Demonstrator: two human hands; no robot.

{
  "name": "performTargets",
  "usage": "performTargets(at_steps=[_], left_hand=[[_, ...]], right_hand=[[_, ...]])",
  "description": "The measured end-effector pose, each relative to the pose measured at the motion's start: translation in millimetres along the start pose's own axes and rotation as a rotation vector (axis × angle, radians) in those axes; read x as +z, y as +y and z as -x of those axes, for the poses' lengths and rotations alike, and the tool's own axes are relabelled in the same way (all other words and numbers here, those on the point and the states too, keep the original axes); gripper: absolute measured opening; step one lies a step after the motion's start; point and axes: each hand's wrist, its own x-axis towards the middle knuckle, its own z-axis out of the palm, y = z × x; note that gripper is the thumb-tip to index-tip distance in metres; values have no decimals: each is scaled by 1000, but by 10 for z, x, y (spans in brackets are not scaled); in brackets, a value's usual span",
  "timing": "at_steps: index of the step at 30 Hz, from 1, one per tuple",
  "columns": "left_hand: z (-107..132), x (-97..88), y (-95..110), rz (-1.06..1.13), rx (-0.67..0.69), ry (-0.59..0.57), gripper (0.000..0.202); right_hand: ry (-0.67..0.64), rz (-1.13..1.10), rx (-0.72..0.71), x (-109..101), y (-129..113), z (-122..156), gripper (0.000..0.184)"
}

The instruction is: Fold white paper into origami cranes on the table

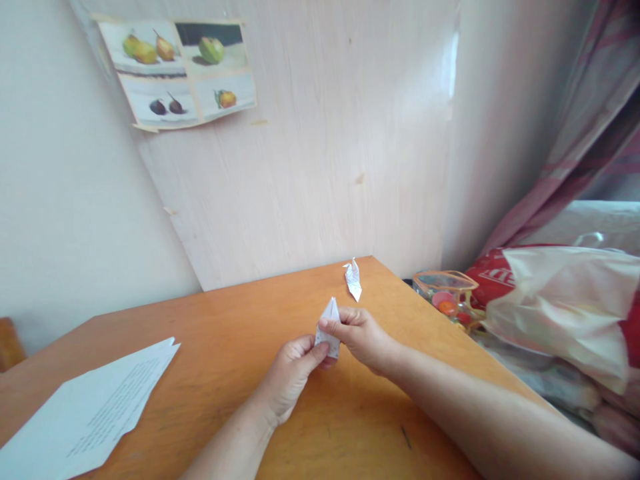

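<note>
A small piece of folded white paper (330, 327) with a pointed top is held up over the table, between both hands. My left hand (294, 367) pinches its lower end, thumb in front and fingers behind. On the right side, my right hand (361, 335) grips the paper higher up, its thumb pressed on the front face. A finished-looking folded paper crane (353, 280) with printed marks lies beyond the hands, near the table's far corner.
The orange-brown wooden table (225, 387) meets the wall at the back. Printed paper sheets (95, 413) lie at the left. Past the right edge are a clear bag with orange trim (445, 293) and a whitish plastic bag (565, 307). Fruit pictures (175, 73) hang on the wall.
</note>
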Motion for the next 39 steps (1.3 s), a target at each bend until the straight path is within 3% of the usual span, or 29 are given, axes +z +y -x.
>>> performTargets(at_steps=[20,26,32,39], left_hand=[[28,36,38,-48,-55,17,31],[13,2,24,-70,-43,69,31],[-18,-65,-13,-17,0,162,33],[-24,-82,-2,12,25,159,36]], right_hand=[[184,143,-39,-116,-56,-47,39],[307,38,-41,-242,-83,-117,49],[121,93,95,-236,1,-87,53],[-128,160,68,-144,52,-14,43]])
